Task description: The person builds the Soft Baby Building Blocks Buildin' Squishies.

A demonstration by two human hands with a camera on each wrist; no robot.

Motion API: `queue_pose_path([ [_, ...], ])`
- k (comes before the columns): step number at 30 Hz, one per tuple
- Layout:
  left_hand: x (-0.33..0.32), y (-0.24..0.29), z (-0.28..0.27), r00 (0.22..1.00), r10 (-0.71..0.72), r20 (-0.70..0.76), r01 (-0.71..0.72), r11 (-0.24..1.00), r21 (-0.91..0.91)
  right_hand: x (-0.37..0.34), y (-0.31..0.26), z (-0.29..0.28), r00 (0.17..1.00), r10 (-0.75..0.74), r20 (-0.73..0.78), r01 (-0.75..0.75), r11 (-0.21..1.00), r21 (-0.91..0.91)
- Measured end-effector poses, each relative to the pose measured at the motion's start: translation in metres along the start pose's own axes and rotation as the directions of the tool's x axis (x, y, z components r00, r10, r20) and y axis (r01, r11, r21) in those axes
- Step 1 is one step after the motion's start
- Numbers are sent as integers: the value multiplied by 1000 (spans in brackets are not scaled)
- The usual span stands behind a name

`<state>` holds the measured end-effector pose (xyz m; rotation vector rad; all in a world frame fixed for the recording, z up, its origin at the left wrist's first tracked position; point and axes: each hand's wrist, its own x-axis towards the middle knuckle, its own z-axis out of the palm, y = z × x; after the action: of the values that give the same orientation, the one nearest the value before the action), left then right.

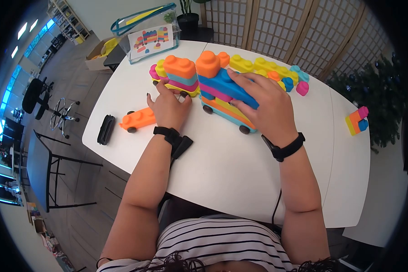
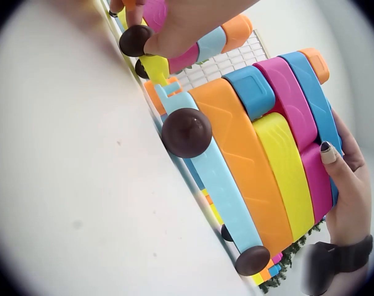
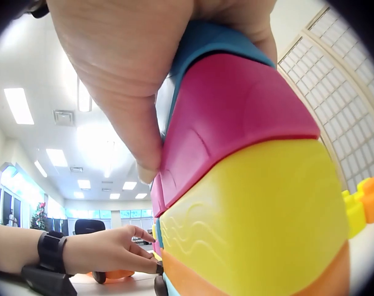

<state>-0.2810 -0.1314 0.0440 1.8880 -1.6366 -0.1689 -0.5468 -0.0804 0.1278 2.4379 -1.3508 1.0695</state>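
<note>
My right hand [image 1: 273, 109] grips a tall block stack [image 2: 279, 166], fingers over its blue top and thumb against its pink side. That stack has a light blue base [image 2: 219, 191] with dark wheels. Just left of it stands a second stack [image 1: 180, 68], orange on top, on a yellow wheeled base [image 2: 155, 69]. My left hand [image 1: 170, 109] holds this base low down, thumb by a dark wheel [image 2: 136, 41]. In the left wrist view the two bases meet end to end or nearly so; whether they are joined I cannot tell.
An orange wheeled piece [image 1: 139, 119] and a black case [image 1: 106, 129] lie at left. Loose yellow, orange and blue blocks [image 1: 276, 70] line the back edge. A small stack [image 1: 356, 122] stands far right. Back left is a clear bag with a picture card [image 1: 150, 41].
</note>
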Motion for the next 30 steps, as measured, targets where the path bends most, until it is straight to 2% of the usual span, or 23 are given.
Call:
queue_pose_path([
  [10, -2, -3, -2, 999, 5, 31, -4, 999, -34, 1, 0, -11, 999, 43, 33, -46, 996, 71],
  [12, -2, -4, -4, 999, 6, 41, -5, 999, -46, 2, 2, -21, 983, 124, 136, -145, 977, 159],
  [16, -2, -6, -4, 999, 6, 44, -3, 997, -77, 3, 6, -27, 975, 136, 177, -169, 968, 187],
  [28, -1, -7, -7, 999, 11, 32, -8, 995, -97, 3, 2, -20, 985, 116, 129, -135, 979, 151],
  [30, -1, -6, -9, 999, 0, 36, 3, 996, -85, 3, 3, -17, 993, 81, 81, -91, 987, 130],
])
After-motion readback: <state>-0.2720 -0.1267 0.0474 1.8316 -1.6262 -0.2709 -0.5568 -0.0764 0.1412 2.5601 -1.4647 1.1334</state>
